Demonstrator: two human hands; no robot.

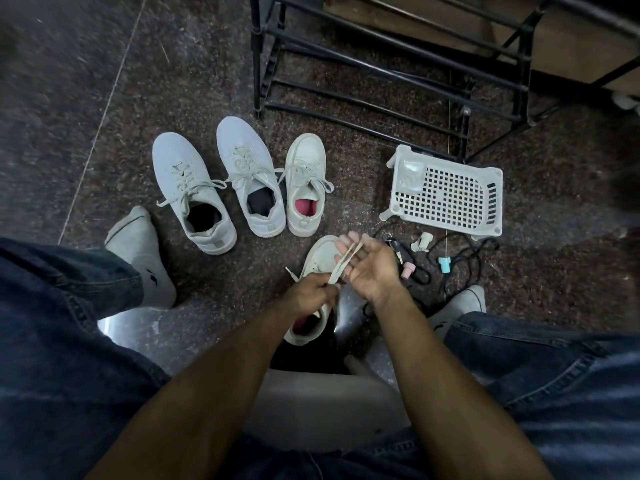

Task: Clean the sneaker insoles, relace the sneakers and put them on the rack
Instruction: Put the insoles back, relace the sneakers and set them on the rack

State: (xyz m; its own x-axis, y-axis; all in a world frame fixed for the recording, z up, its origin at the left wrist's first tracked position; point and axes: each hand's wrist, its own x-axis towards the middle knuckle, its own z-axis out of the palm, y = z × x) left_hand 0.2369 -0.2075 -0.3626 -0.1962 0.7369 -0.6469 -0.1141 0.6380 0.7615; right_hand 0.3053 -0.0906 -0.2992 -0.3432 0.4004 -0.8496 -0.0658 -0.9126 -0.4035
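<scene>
Bare floor (86,98) left; cords (460,261) and basket (446,192) crowd right.

The scene is being viewed from a single wide-angle camera worn on the head, which is being pointed steeply forward and down from close above the forearms and denim-clad knees (554,393), with the speckled floor (173,81) and the black rack (381,64) being taken in beyond.

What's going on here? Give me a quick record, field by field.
Activity: relacing a sneaker
Left hand: pinches the lace
Right hand: palm up, lace draped over its fingers
Sneaker being laced: on the floor under the hands, pink lining
Laced sneakers: three in a row
Rack: black, no shoes visible on it
Nearby: white basket
</scene>
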